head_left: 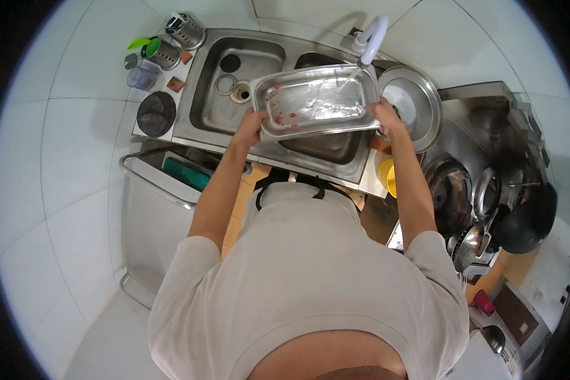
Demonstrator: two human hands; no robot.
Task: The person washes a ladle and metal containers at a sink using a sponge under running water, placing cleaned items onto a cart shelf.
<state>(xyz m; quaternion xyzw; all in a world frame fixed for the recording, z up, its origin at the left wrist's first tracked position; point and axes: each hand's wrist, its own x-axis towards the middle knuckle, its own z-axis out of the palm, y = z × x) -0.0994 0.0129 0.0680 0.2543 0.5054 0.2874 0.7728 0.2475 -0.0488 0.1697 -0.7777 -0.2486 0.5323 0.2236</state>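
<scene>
- Two bare forearms reach forward, the left hand point(250, 126) and right hand point(385, 116) gripping opposite ends of a metal tray point(316, 116) near its closer corners.
- Each hand closes around the rim, thumb over the edge; the fingers underneath are largely hidden.
- The shiny, rectangular tray spans the grip above the sink point(212, 85), reddish bits point(280, 118) scattered toward the left hand.
- Water from a white faucet point(375, 39), beyond the right hand, streams into the tray.
- Just beside the right hand sits a round metal basin point(418, 104) holding something green.
</scene>
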